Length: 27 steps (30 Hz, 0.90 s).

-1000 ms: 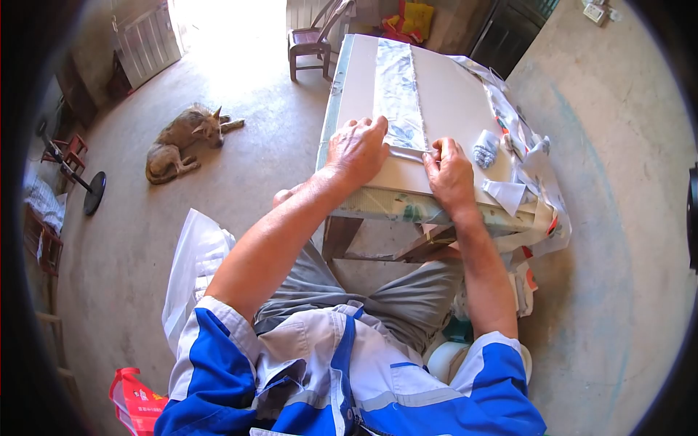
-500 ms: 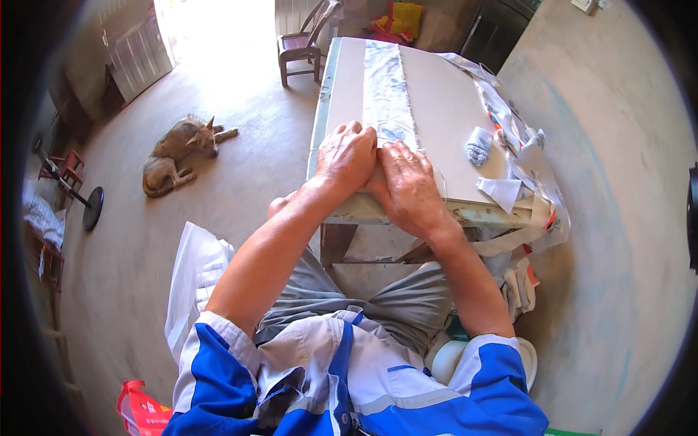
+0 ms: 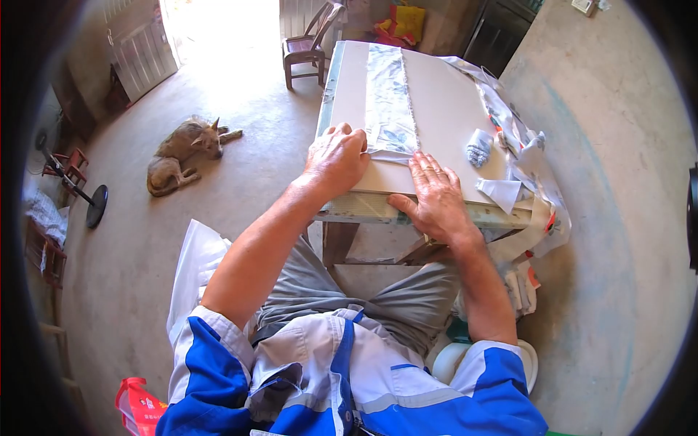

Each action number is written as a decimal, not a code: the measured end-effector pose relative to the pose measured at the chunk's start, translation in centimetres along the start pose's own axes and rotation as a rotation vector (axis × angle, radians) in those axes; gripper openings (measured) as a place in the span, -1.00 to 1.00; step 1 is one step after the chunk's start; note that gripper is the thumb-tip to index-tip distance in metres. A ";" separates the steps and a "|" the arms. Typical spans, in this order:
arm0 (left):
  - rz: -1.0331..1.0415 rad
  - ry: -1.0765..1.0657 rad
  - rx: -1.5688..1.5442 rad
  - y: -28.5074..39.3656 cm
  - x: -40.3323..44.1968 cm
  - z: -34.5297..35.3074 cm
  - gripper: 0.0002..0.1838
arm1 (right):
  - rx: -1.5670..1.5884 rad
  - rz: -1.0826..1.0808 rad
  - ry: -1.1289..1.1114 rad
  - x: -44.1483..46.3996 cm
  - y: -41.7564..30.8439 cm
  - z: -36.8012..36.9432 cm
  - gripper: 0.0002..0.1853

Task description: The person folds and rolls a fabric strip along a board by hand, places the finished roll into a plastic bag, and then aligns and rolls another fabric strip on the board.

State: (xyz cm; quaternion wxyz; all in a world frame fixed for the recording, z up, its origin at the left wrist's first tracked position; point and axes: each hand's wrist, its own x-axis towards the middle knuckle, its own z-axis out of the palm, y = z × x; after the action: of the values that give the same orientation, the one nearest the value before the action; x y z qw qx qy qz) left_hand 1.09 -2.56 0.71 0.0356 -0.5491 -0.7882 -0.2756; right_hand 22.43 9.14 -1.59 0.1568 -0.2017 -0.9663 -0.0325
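A long white fabric strip (image 3: 389,94) with blue-grey markings and a frayed right edge lies lengthwise on the pale table board (image 3: 447,102). Its near end is turned over into a narrow fold. My left hand (image 3: 337,158) is closed at the fold's left corner, the fingers curled and pinching the cloth there. On the other side, my right hand (image 3: 438,195) is open, its fingers laid flat with the tips touching the strip's right corner and the thumb out over the table's front edge.
Right of the strip sit a small rolled bundle (image 3: 479,147) and a white scrap (image 3: 500,192). Loose cloth strips (image 3: 534,163) hang over the right edge. A dog (image 3: 182,154) lies on the floor at left; a wooden chair (image 3: 305,51) stands behind the table.
My hands, close together over the strip's near end before, have moved apart: the left slightly leftward, the right toward me and rightward with its fingers straighter. The folded end now shows between them.
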 end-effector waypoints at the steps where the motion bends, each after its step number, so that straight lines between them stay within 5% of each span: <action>1: -0.001 0.031 0.007 -0.3 -0.3 -0.4 -0.75 | -0.006 -0.007 0.009 0.0 0.1 0.1 0.03; 4: 0.010 0.135 0.039 -0.5 -1.3 -1.4 -0.73 | -0.017 -0.015 0.004 0.1 0.1 -0.2 0.03; 9: 0.534 0.240 -0.134 3.4 -3.2 -0.6 -0.78 | -0.020 -0.002 -0.037 0.1 -0.2 -0.8 -0.13; 11: 0.508 0.088 -0.323 5.5 -4.0 0.5 -0.64 | 0.000 0.005 -0.072 0.3 -0.2 -1.3 -0.20; 16: 0.407 -0.048 -0.222 5.7 -2.5 3.1 -0.14 | 0.053 0.013 -0.097 0.3 -0.3 -1.3 -0.24; 27: 0.234 -0.015 0.069 3.8 -3.9 3.2 -0.04 | -0.013 -0.018 -0.041 -0.1 0.3 -0.5 -0.20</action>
State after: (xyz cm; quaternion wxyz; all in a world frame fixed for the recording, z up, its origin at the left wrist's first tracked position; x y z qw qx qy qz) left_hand 6.76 -3.39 -1.85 0.0806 -0.6377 -0.7282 -0.2381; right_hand 22.80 9.33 -1.14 0.1353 -0.1945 -0.9709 -0.0360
